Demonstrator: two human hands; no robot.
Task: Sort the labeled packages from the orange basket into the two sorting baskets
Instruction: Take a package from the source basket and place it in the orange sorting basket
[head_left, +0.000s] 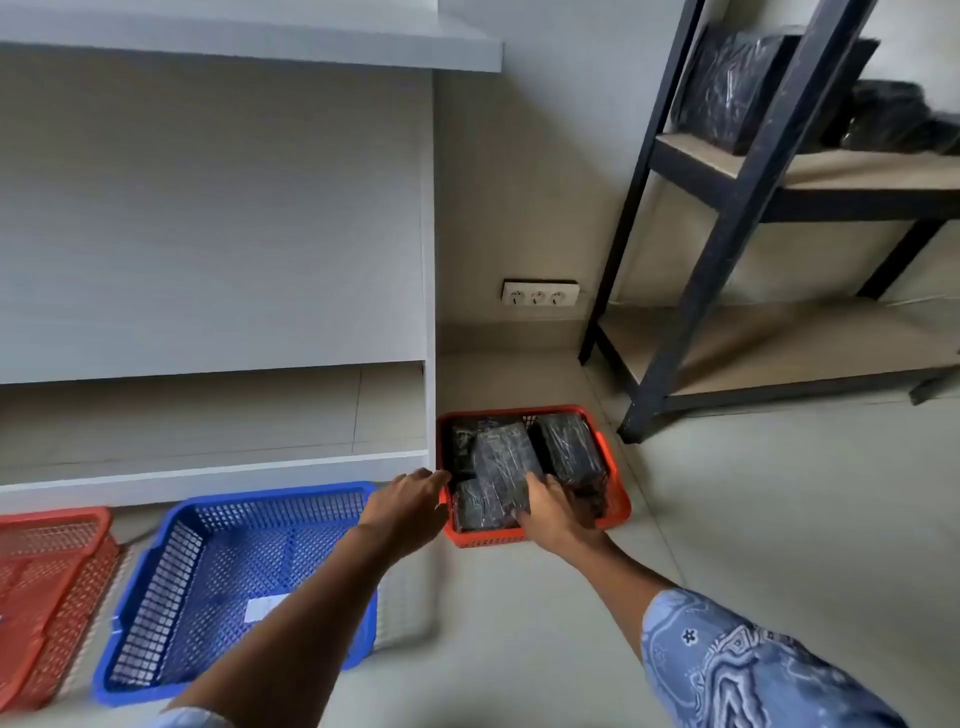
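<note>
Head view — right hand (553, 512) around package (506, 465), left hand (410, 499) at orange basket (483, 540)

Pale grey floor tiles (753, 519) spread from 6 o'clock out to 4 o'clock, with thin grout lines and a soft, even light on them. Up at 10 o'clock stands a white desk (208, 234): a broad back panel, the top edge jutting out at 11 o'clock, and an open gap at its foot. Dead centre, low on the beige wall (545, 182), sits a triple socket strip (539, 294) just above the skirting. Over at 2 o'clock rises a black metal rack (727, 223) with light wooden boards, and dark plastic-wrapped bundles (727, 93) sit on its upper shelf.
</note>
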